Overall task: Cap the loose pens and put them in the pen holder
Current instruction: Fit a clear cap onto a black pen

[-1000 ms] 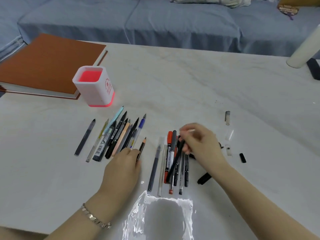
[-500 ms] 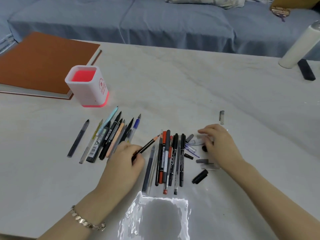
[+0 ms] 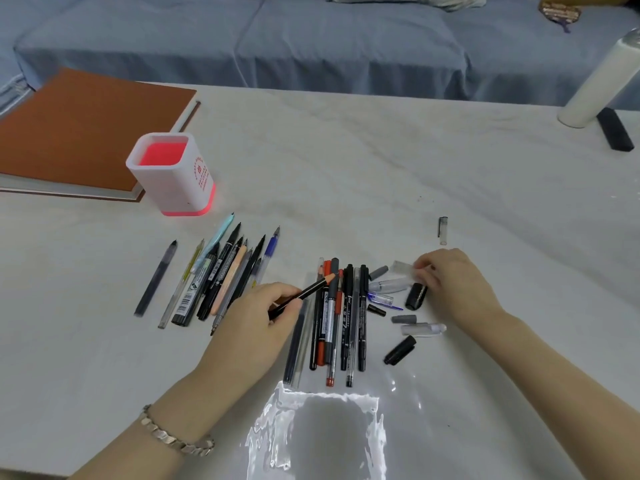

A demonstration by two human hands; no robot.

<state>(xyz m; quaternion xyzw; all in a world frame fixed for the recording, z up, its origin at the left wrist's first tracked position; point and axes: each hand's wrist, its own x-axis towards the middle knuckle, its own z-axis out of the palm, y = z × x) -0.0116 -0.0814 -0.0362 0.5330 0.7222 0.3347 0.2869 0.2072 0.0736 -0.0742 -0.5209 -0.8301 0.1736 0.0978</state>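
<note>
My left hand [image 3: 258,318] grips a black pencil [image 3: 311,289] whose tip points up and right over a row of several pens [image 3: 341,320]. A second row of several uncapped pens [image 3: 221,275] lies to the left. My right hand [image 3: 450,282] rests on the table with its fingertips pinching a clear cap [image 3: 403,267]. Loose caps lie beside it: a black one [image 3: 415,296], a grey one [image 3: 403,319], a clear one [image 3: 422,329] and another black one [image 3: 400,350]. The white pen holder [image 3: 171,174] with a red inside stands empty at the back left.
An orange-covered book [image 3: 79,129] lies behind the holder. A single cap [image 3: 443,230] lies apart at the right. A white cylinder [image 3: 602,77] and a black block [image 3: 614,129] stand at the far right. A clear plastic bag [image 3: 318,438] lies near me. A blue sofa is beyond the table.
My left hand picked the black pencil up off the table. My right hand let go of a pen, moved right to the loose caps and took hold of a clear cap.
</note>
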